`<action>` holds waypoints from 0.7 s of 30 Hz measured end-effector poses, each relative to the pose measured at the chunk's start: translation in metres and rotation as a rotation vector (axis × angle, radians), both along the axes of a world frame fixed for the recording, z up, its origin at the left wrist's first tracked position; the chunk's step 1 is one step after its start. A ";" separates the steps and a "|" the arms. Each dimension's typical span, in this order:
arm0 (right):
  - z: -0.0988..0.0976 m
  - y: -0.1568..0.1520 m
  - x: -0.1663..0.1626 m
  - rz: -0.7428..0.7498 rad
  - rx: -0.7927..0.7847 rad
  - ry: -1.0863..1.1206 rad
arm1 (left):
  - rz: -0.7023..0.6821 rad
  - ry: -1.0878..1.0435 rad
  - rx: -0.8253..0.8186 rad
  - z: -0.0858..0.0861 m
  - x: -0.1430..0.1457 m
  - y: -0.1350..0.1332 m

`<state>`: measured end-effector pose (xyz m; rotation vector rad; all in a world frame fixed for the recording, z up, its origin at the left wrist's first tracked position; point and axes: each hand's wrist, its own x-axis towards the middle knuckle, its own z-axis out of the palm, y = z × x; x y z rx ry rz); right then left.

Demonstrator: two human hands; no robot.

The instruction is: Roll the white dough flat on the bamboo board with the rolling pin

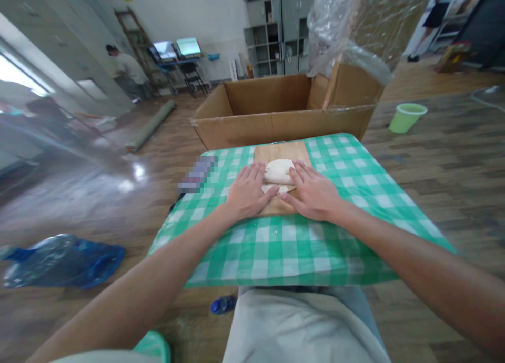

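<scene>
Green-checked worktop (315, 242) at frame centre carries a board (276, 151) with pale dough (279, 171), seemingly soft, light and tacky, best cupped by its sides, where left hand (248, 190) and right hand (312, 193) lie flat, fingers outstretched, against it.

Head view, downward (perhaps slightly forward)

Both bare forearms reach forward and converge on the wooden board (281, 151). The left hand (248, 190) lies palm down on the board's left half, fingers straight and together, thumb stretched inward. The right hand (311, 190) mirrors it on the board's right half, flat, fingers pointing away from the body, thumb tips nearly meeting.
</scene>
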<state>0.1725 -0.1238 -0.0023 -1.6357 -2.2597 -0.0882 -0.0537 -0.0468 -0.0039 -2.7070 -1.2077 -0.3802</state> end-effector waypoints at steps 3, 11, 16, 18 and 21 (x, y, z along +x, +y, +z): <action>0.001 -0.012 -0.005 0.015 0.024 -0.018 | -0.010 -0.027 0.013 -0.001 -0.006 -0.018; 0.001 -0.049 -0.013 0.079 0.060 -0.012 | -0.033 -0.068 0.003 0.006 -0.020 -0.053; -0.001 -0.065 -0.012 0.135 0.051 -0.004 | -0.031 -0.081 -0.028 0.009 -0.025 -0.067; 0.000 -0.068 -0.010 0.154 0.038 -0.001 | -0.033 -0.072 -0.043 0.010 -0.026 -0.071; 0.000 -0.071 -0.007 0.175 0.024 0.005 | -0.037 -0.056 -0.055 0.011 -0.030 -0.075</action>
